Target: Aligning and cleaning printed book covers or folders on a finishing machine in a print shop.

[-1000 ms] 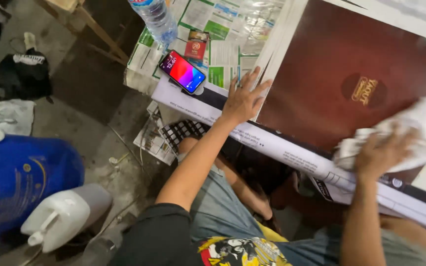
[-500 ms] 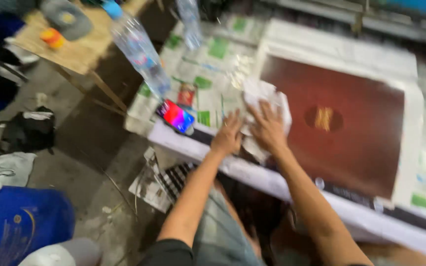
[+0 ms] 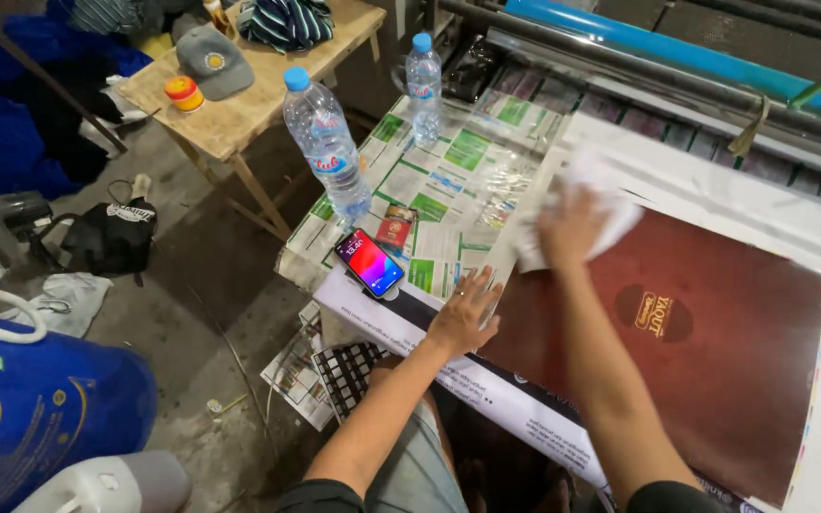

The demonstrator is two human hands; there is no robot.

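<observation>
Wiping the brown printed sheet w/ a cloth

L hand (image 3: 465, 315) flat, fingers spread, pins sheet (image 3: 715, 380) edge on the counter (image 3: 372, 318) near the phone (image 3: 370, 262); R hand (image 3: 570, 226), grip closed on white cloth (image 3: 620, 214), rubs far corner. Best: even pressure, sheet kept pinned, clear of bottles (image 3: 327, 142).

Left hand (image 3: 465, 315) flat, fingers spread; right hand (image 3: 570, 226) stretched forward, blurred.

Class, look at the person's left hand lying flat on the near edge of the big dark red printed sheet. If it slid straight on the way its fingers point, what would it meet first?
The left hand points up and slightly right. It would probably first meet the crumpled white cloth under the right hand. Depth is unclear.
</observation>
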